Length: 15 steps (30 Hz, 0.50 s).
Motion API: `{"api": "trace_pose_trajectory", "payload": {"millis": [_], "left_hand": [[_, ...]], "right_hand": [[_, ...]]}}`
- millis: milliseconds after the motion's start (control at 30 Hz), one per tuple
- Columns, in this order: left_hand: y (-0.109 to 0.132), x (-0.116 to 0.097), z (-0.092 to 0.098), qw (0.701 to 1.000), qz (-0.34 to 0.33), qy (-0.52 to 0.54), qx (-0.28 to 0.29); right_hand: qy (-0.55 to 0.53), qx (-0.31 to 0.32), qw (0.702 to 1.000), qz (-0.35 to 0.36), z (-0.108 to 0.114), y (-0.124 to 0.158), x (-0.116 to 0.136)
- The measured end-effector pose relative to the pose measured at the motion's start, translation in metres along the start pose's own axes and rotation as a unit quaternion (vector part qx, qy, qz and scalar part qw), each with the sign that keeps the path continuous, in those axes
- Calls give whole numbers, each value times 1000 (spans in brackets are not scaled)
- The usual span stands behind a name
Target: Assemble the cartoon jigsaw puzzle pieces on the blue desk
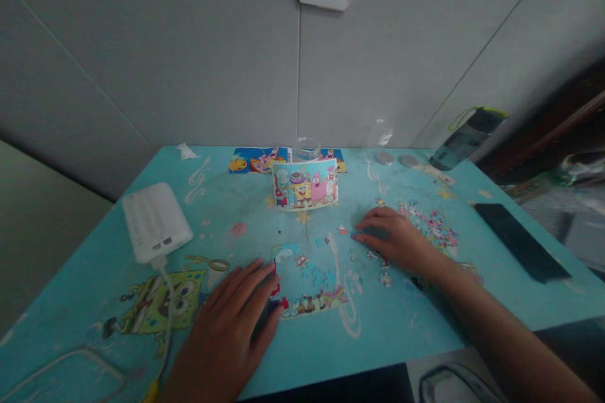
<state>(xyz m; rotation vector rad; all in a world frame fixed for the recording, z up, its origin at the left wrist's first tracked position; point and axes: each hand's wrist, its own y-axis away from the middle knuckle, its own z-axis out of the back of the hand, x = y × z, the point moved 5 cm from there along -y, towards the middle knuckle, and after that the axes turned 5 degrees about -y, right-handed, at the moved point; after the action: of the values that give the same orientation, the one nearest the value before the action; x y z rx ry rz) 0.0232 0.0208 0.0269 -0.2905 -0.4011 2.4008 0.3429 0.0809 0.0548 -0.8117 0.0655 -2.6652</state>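
part-built puzzle is lying on table, 6 o'clock of the upright picture card. left hand is resting open, fingers extended, at the puzzle's 8 o'clock edge. right hand is sitting half-curled at 2 o'clock, beside loose pieces; can't tell if it's gripping one.

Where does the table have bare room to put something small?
Bare tablecloth shows in front of the partial puzzle, between the left hand and right forearm; another patch lies between the white power bank and picture card. Loose puzzle pieces crowd around the right hand.
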Motion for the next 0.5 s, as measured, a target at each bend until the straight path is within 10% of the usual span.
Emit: {"api": "trace_pose_trajectory", "payload": {"millis": [500], "left_hand": [[-1,0,0,1000,-2,3,-2]], "right_hand": [[21,11,998,58,-6,0,12]]}}
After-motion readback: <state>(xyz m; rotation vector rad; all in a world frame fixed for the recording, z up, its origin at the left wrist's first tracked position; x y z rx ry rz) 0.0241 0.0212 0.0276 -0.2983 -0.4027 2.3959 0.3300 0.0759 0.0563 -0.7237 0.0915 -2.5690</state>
